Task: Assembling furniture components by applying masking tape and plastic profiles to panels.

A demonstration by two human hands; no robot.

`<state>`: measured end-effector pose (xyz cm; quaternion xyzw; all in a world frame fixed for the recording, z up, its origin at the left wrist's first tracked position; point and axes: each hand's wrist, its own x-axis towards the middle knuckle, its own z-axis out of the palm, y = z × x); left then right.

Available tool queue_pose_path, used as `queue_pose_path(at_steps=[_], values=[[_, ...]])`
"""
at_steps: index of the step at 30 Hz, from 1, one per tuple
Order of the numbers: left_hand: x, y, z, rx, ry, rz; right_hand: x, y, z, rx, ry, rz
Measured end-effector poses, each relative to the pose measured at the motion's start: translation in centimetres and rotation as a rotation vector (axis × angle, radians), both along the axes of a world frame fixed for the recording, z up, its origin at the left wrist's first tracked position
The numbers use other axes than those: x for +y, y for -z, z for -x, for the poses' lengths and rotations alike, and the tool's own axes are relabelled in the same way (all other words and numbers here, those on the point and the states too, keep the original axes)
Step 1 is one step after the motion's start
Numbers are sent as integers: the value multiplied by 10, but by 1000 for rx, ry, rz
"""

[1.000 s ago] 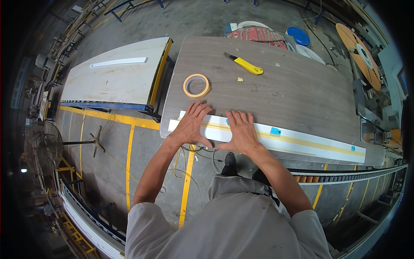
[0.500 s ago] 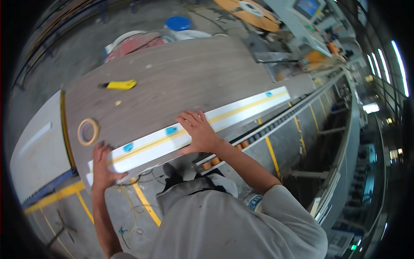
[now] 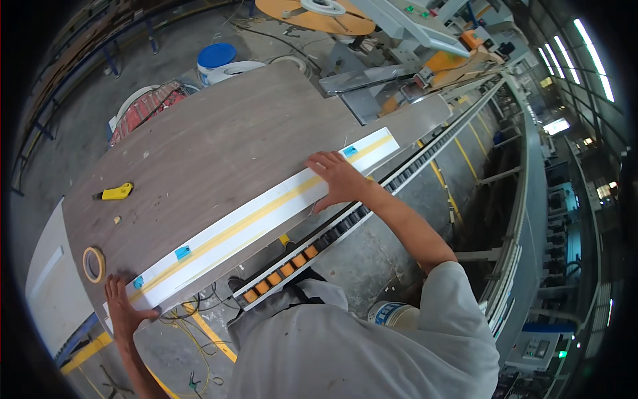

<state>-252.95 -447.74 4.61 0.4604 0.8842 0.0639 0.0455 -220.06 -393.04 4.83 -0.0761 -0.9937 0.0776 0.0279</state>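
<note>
A long white strip (image 3: 232, 234) with a yellow band of tape along it lies slantwise across the near edge of a brown wood-look table (image 3: 219, 126). Small pieces of blue tape (image 3: 183, 253) are stuck on the strip. My left hand (image 3: 124, 307) clasps its left end, with the thumb at the near edge and the fingers at the far edge. Toward the right end, my right hand (image 3: 339, 178) spans the strip in the same way, close to another blue piece (image 3: 349, 151). The undersides of both hands are hidden.
A roll of tape (image 3: 94, 265) and a yellow utility knife (image 3: 116, 192) lie on the table's left part. A roller conveyor (image 3: 319, 249) runs along the near side. Past the table stand a blue-lidded bucket (image 3: 216, 56) and a machine (image 3: 425, 30). Another bucket (image 3: 392, 312) is beside me.
My right hand has moved along the strip from near its middle toward its right end. My left hand stays at the left end. The whole view has shifted and turned.
</note>
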Motion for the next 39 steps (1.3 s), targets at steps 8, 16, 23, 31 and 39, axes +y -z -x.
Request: queue_pose_path(at_steps=[8, 16, 23, 31, 39], values=[[201, -5, -117, -192, 102, -221, -8, 30, 34, -71, -222, 190], [211, 8, -153, 30, -64, -354, 0, 16, 15, 8, -199, 197], [63, 33, -151, 139, -413, -97, -93, 11, 47, 160, -247, 267], [-45, 44, -88, 130, -593, -99, -183, 34, 86, 68, -306, 199], [-79, 60, -39, 176, -717, -214, -178, 30, 69, 27, -232, 126]])
